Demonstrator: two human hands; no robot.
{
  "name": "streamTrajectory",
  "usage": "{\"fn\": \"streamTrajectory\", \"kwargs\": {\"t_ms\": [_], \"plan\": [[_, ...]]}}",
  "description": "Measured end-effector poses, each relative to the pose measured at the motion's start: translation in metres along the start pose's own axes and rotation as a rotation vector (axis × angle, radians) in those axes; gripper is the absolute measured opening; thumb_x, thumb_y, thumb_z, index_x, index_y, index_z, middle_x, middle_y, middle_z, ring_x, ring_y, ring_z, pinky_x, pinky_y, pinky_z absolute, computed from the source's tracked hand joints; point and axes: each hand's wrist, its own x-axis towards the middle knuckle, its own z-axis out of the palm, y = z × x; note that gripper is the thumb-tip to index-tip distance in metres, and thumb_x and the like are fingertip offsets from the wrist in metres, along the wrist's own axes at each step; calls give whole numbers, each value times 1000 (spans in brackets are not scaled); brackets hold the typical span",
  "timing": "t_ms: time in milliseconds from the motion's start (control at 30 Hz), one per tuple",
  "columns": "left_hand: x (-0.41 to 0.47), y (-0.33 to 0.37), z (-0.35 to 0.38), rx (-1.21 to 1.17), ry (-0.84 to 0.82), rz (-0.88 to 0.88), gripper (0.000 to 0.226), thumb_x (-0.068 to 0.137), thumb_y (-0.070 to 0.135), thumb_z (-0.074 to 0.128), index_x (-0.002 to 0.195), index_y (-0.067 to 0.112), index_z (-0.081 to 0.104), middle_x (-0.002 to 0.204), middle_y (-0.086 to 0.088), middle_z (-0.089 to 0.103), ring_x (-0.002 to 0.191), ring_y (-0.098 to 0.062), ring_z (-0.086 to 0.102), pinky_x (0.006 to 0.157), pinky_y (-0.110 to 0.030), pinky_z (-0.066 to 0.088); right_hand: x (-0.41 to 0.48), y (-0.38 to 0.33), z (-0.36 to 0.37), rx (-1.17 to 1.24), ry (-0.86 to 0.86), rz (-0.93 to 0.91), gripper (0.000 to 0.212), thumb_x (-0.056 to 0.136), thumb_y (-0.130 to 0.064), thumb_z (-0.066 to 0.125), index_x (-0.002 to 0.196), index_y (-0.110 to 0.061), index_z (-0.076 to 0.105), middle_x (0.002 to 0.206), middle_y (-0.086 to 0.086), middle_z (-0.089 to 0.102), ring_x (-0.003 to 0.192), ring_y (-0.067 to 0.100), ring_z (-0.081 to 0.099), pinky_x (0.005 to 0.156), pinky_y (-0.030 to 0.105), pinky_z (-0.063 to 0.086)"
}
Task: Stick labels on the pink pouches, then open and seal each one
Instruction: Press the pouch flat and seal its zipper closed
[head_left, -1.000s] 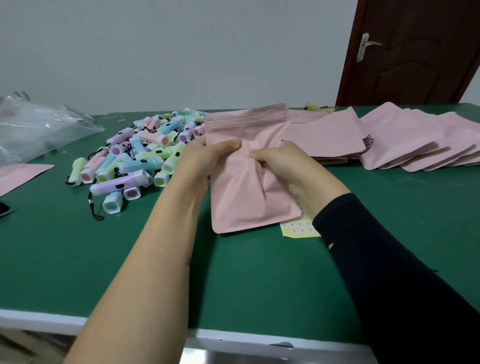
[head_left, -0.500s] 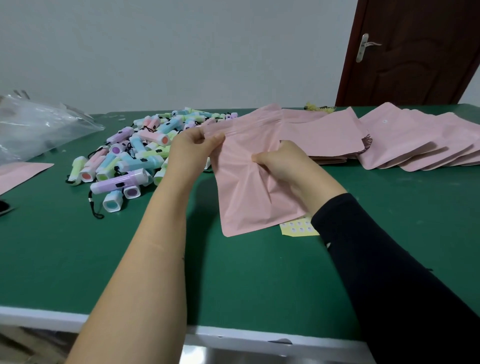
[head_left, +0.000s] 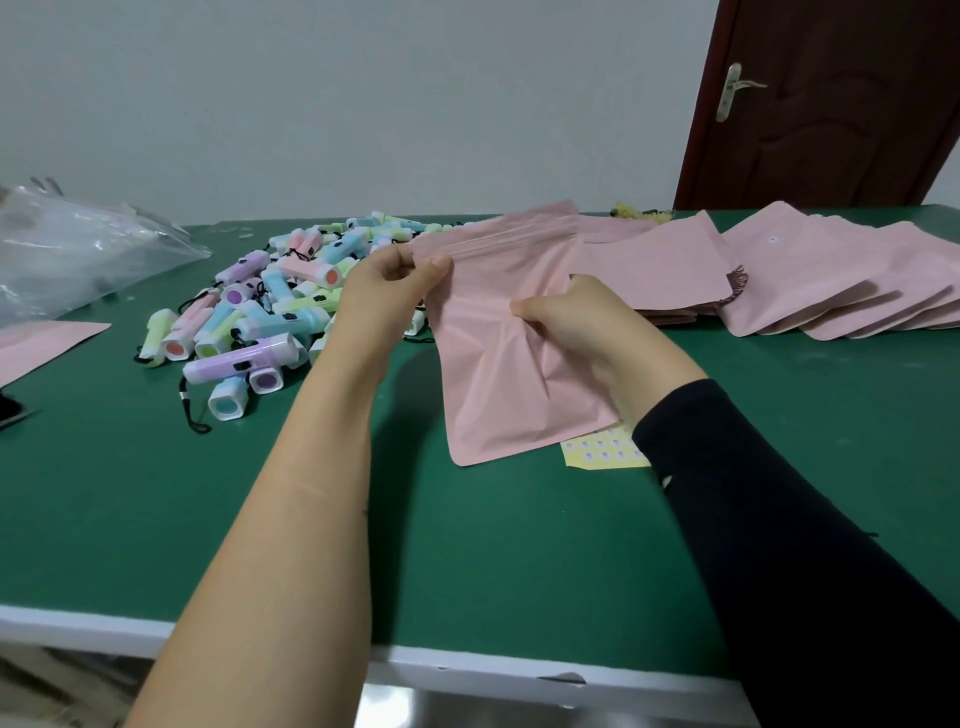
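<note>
So the left hand (head_left: 395, 283) has slid up from the middle of the pink pouch (head_left: 498, 322) to its top left corner, and the pouch tilts now. Its grip pinches the zip strip there. The right hand (head_left: 576, 325) has its grip bunching the pouch's middle. The pouch is held just over the green worktop (head_left: 519, 545), with its lower corner hiding part of the yellow label sheet (head_left: 602, 453). Spare pouches (head_left: 831, 280) fan out on the right, and little torches (head_left: 260, 317) are piled on the left.

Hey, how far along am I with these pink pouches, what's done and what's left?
Done: the fanned pouches on the right lie flat, and one shows a round label. In hand: one pouch, left hand pinching its top corner at the zip strip, right hand holding its middle. Left: probably the pile behind it; the sticker sheet has labels on it.
</note>
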Motion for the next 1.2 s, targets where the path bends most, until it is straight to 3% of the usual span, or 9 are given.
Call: {"fn": "streamTrajectory", "kwargs": {"t_ms": [100, 167, 300, 400, 533, 667, 967, 1100, 1200], "plan": [[2, 1, -4, 58, -7, 30, 31, 83, 37, 77, 111, 36, 61, 101, 18, 60, 85, 3, 54, 58, -6, 39, 0, 0, -1, -52, -39, -5, 20, 85, -26, 69, 75, -22, 51, 79, -4, 63, 74, 16, 63, 62, 26, 47], [0, 3, -6, 223, -31, 116, 30, 85, 39, 74, 111, 36, 60, 101, 25, 58, 90, 9, 54, 62, -2, 39, 1, 0, 0, -79, -65, -6, 18, 84, -28, 70, 77, -21, 55, 85, -1, 67, 82, 21, 66, 75, 30, 52], [-2, 10, -5, 510, -63, 195, 20, 93, 32, 65, 78, 26, 54, 71, 13, 51, 61, 5, 50, 51, -6, 33, 2, -1, 2, -110, -86, -8, 13, 84, -27, 69, 81, -20, 58, 94, 4, 69, 89, 25, 67, 90, 40, 53], [-2, 13, -4, 586, -66, 221, 34, 95, 27, 63, 67, 24, 44, 63, 10, 43, 51, 3, 45, 48, -10, 32, 2, 0, 2, -108, -91, 3, 13, 84, -26, 69, 82, -19, 59, 94, 5, 70, 89, 26, 67, 91, 42, 53], [-3, 14, -3, 573, -68, 216, 19, 94, 26, 65, 81, 13, 58, 66, 8, 48, 57, -3, 41, 50, -12, 33, 4, 0, 2, -114, -75, 2, 15, 83, -26, 70, 80, -19, 57, 92, 4, 69, 90, 27, 67, 90, 41, 53], [-8, 18, -1, 541, -92, 236, 15, 92, 32, 66, 83, 21, 62, 72, 9, 57, 62, -1, 48, 53, -11, 34, 4, 1, 1, -126, -73, 10, 14, 83, -26, 70, 83, -18, 59, 95, 6, 70, 92, 29, 67, 91, 42, 53], [-10, 19, 7, 652, -86, 184, 27, 95, 33, 61, 103, 9, 66, 99, -6, 67, 97, -27, 60, 87, -43, 49, 3, 0, 6, -173, -98, 20, 25, 81, -26, 72, 99, -14, 61, 99, 8, 69, 92, 28, 67, 91, 42, 53], [-12, 22, 11, 671, -105, 204, 30, 95, 36, 61, 86, 7, 58, 75, 2, 52, 80, -22, 48, 74, -37, 40, 2, -1, 6, -232, -124, 9, 18, 81, -28, 72, 86, -18, 58, 90, 4, 67, 87, 26, 65, 82, 35, 53], [-11, 22, 12, 704, -105, 185, 28, 95, 33, 61, 76, 13, 52, 69, 6, 45, 79, -22, 45, 74, -37, 36, 0, -3, 8, -262, -140, 21, 36, 81, -30, 72, 110, -12, 60, 104, 9, 67, 96, 29, 65, 93, 44, 51]]}}
